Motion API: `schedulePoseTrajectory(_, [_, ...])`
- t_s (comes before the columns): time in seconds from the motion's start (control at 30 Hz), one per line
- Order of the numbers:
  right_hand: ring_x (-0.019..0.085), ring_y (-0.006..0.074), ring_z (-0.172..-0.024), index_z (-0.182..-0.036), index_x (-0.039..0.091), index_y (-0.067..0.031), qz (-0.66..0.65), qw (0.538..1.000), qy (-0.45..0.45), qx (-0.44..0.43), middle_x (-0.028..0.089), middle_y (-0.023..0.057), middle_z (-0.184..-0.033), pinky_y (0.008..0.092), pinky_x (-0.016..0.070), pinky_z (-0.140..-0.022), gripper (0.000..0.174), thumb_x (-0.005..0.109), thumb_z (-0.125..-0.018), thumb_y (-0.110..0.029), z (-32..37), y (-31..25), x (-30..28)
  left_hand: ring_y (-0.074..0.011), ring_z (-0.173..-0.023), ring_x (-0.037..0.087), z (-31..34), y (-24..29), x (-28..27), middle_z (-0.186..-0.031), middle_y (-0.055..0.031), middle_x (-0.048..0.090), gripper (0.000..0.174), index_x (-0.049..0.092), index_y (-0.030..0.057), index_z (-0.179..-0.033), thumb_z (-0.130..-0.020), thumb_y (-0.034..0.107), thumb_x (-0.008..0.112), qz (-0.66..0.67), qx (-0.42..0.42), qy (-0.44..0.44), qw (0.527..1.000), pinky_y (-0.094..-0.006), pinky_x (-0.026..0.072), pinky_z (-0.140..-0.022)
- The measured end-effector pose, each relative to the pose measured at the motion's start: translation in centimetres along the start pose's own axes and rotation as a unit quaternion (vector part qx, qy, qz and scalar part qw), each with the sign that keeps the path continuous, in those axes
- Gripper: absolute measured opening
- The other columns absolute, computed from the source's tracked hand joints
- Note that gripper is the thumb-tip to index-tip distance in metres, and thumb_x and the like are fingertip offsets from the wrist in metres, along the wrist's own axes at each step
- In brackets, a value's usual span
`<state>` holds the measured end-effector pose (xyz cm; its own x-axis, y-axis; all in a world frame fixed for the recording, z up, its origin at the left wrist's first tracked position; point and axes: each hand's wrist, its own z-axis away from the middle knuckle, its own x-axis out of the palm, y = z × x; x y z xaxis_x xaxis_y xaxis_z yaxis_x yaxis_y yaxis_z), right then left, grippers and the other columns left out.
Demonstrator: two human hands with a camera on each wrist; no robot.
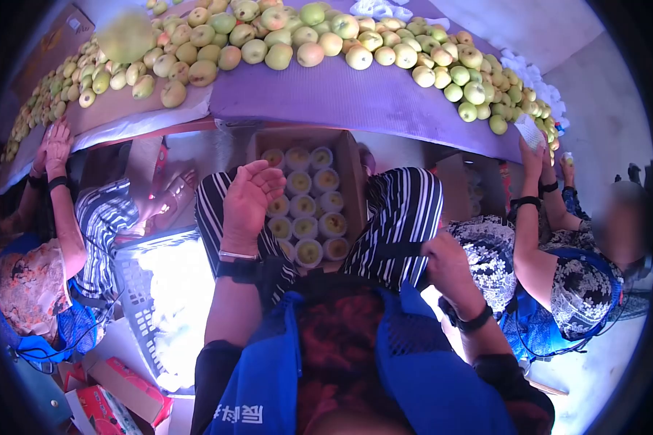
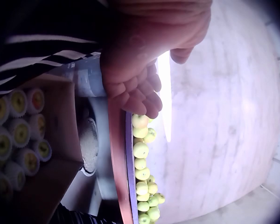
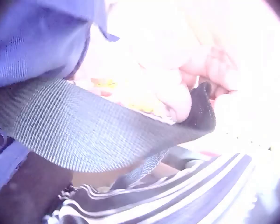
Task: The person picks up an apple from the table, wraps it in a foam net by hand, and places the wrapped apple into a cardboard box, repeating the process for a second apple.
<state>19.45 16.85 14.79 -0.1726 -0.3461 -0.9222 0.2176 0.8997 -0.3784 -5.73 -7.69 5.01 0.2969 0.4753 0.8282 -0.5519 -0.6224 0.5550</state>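
Observation:
My left hand (image 1: 252, 199) is raised over the left knee, beside the carton, palm showing and fingers loosely bent with nothing in them. In the left wrist view the same hand (image 2: 140, 70) overlaps the table edge. Off the right knee, my right hand (image 1: 453, 264) pinches the end of a dark woven strap (image 1: 399, 249) stretched out from the waist. Close up, the strap (image 3: 88, 126) runs broad and ribbed to the fingers (image 3: 177, 100), which are washed out by glare. Between the knees stands a cardboard carton (image 1: 352, 174) holding rows of apples (image 1: 302, 206) in white foam nets.
Loose apples (image 1: 308, 54) are heaped along the purple-covered table (image 1: 305, 98) ahead. A grey plastic crate (image 1: 134, 290) stands at the left, with red printed boxes (image 1: 127, 391) behind it. People sit on both sides; one holds a white foam net (image 1: 531, 134) at the right.

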Motion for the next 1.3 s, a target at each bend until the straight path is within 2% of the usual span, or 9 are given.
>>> schedulePoseTrajectory(0.17, [0.056,0.0318,-0.067,-0.073,0.057,-0.0079,0.171,0.954,-0.138,0.205,0.057,0.0146,-0.068,0.0421,0.0426,-0.059,0.011,0.047,-0.072,-0.011,4.0,4.5,-1.9,-0.0256,-0.089,0.056,-0.2,-0.3,-0.7,-0.096,-0.0147,0.057,0.039,0.048,0.0023,-0.106,-0.090,0.034,0.032,-0.022,0.016,0.006,1.000,-0.0353,0.0441,-0.077])
schedulePoseTrajectory(0.27, [0.057,0.0322,-0.070,-0.077,0.060,-0.0083,0.180,0.943,-0.251,0.126,0.059,0.0144,-0.070,0.0399,0.0441,-0.062,0.018,0.060,-0.066,-0.023,5.6,6.1,-2.3,-0.0235,-0.087,0.056,0.2,-0.9,-0.2,-0.094,-0.0119,0.058,0.036,0.050,0.0040,-0.104,-0.088,0.034,0.038,-0.055,0.037,0.054,0.996,-0.0341,0.0443,-0.076])
schedulePoseTrajectory(0.37, [0.057,0.0314,-0.068,-0.079,0.060,-0.0063,0.168,0.957,-0.215,0.097,0.059,0.0146,-0.070,0.0393,0.0437,-0.060,0.029,0.064,-0.063,-0.031,4.1,7.1,-1.7,-0.0209,-0.083,0.057,0.6,-1.1,0.2,-0.091,-0.0093,0.059,0.033,0.051,0.0055,-0.101,-0.086,0.034,0.043,-0.096,0.053,0.049,0.993,-0.0329,0.0447,-0.072])
schedulePoseTrajectory(0.47, [0.057,0.0310,-0.067,-0.080,0.058,-0.0031,0.174,0.976,-0.124,0.046,0.058,0.0154,-0.069,0.0380,0.0446,-0.060,0.026,0.061,-0.067,-0.025,0.3,4.3,-1.0,-0.0210,-0.082,0.057,1.9,-0.4,0.6,-0.090,-0.0094,0.059,0.034,0.050,0.0051,-0.101,-0.086,0.035,0.042,-0.138,0.058,0.071,0.986,-0.0330,0.0450,-0.071])
schedulePoseTrajectory(0.53, [0.057,0.0306,-0.067,-0.082,0.057,-0.0021,0.155,0.981,-0.109,0.031,0.058,0.0160,-0.069,0.0370,0.0450,-0.060,0.025,0.060,-0.068,-0.022,-2.6,2.0,-0.6,-0.0214,-0.081,0.058,2.7,0.4,1.0,-0.090,-0.0097,0.059,0.037,0.049,0.0040,-0.102,-0.085,0.037,0.042,0.039,0.042,-0.059,0.997,-0.0327,0.0451,-0.071])
schedulePoseTrajectory(0.77, [0.055,0.0137,-0.062,-0.084,0.054,0.0029,-0.187,0.957,-0.213,-0.065,0.056,0.0079,-0.069,0.0243,0.0433,-0.058,0.015,0.055,-0.071,-0.005,-8.7,-4.0,3.9,-0.0198,-0.076,0.060,12.4,7.4,-3.1,-0.084,-0.0096,0.060,0.033,0.051,0.0011,-0.100,-0.086,0.030,0.043,-0.157,0.129,0.075,0.976,-0.0301,0.0468,-0.070])
schedulePoseTrajectory(0.97, [0.054,0.0093,-0.061,-0.083,0.054,0.0035,-0.290,0.907,-0.302,-0.041,0.056,0.0043,-0.068,0.0218,0.0425,-0.055,0.013,0.053,-0.074,-0.006,-11.1,-5.5,9.9,-0.0100,-0.048,0.051,21.4,7.4,-16.3,-0.060,-0.0041,0.053,0.009,0.054,0.0044,-0.070,-0.070,0.013,0.056,-0.341,0.008,0.510,0.790,-0.0206,0.0395,-0.042])
schedulePoseTrajectory(1.1, [0.055,0.0095,-0.060,-0.084,0.056,0.0010,-0.339,0.874,-0.344,0.057,0.055,0.0040,-0.067,0.0221,0.0438,-0.054,0.013,0.052,-0.077,-0.010,-11.5,-5.3,13.2,-0.0187,-0.059,0.058,25.4,2.8,-24.2,-0.066,-0.0106,0.060,0.016,0.058,0.0029,-0.068,-0.066,0.018,0.061,-0.491,-0.066,0.544,0.677,-0.0293,0.0466,-0.059])
schedulePoseTrajectory(1.3, [0.056,0.0130,-0.062,-0.091,0.055,-0.0042,-0.443,0.813,-0.319,0.202,0.056,0.0030,-0.074,0.0249,0.0442,-0.053,0.015,0.050,-0.081,-0.015,-10.6,-2.4,18.4,-0.0281,-0.091,0.056,22.6,0.7,-20.0,-0.095,-0.0129,0.059,0.027,0.059,0.0077,-0.092,-0.066,0.016,0.054,-0.604,-0.167,0.587,0.513,-0.0355,0.0431,-0.079])
